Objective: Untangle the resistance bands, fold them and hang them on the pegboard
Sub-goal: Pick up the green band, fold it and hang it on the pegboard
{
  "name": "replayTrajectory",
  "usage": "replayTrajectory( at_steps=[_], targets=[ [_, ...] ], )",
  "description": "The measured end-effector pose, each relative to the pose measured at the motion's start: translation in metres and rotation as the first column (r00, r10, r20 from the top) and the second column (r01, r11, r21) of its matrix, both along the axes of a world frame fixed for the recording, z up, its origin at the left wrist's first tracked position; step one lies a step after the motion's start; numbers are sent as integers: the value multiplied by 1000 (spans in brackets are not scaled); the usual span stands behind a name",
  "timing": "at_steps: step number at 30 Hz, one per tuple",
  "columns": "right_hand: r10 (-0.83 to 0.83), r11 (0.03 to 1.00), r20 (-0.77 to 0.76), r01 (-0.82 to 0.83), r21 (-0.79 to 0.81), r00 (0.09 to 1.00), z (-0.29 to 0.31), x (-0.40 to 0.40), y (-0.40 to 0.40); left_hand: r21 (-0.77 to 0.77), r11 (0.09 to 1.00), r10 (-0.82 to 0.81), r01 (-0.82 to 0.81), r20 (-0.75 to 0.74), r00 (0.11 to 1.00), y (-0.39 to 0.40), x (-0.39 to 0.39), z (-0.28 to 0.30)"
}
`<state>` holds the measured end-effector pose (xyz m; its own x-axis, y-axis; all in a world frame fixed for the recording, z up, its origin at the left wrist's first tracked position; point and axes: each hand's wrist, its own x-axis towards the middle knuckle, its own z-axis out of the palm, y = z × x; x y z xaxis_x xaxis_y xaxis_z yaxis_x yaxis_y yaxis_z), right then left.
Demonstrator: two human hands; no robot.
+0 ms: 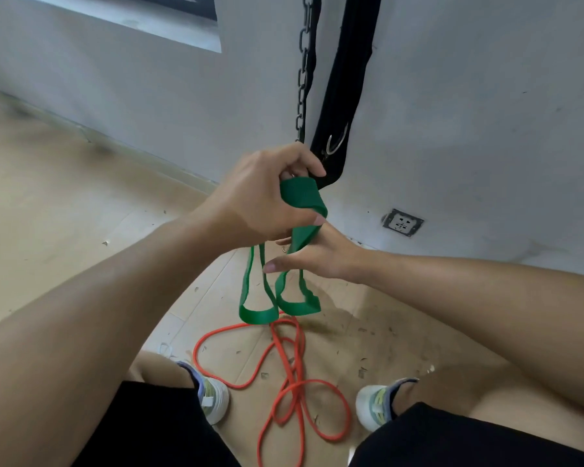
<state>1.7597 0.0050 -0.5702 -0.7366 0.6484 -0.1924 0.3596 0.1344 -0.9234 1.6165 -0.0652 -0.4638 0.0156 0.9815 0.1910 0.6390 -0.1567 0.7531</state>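
Observation:
A wide green resistance band [301, 197] is folded into hanging loops in front of me. My left hand [263, 200] is closed around its folded top. My right hand [321, 254] sits just below, fingers spread, with one strand of the green band running across its fingers; its loops dangle down to about knee height. An orange resistance band [294, 375] lies in tangled loops on the floor between my shoes. No pegboard shows in this view.
A black chain [304, 69] and a black strap with a metal ring [343, 106] hang against the white wall right behind my hands. A wall socket [403, 222] sits low on the right. The wooden floor [64, 203] carries scattered debris.

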Motion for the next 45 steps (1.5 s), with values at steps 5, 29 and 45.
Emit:
replayTrajectory(
  at_steps=[5, 29, 45],
  targets=[
    [-42, 998, -29, 40, -53, 999, 7, -8, -12, 100, 993, 67, -65, -18, 998, -1, 6, 0],
    [-15, 996, 240, -8, 93, 971, 26, 36, 23, -168, 885, 459, -433, 468, 756, 7, -49, 2],
    [-25, 981, 328, -40, 188, 944, 62, 52, 24, -455, 890, -124, 1, -242, 962, 10, 16, -34]
  ],
)
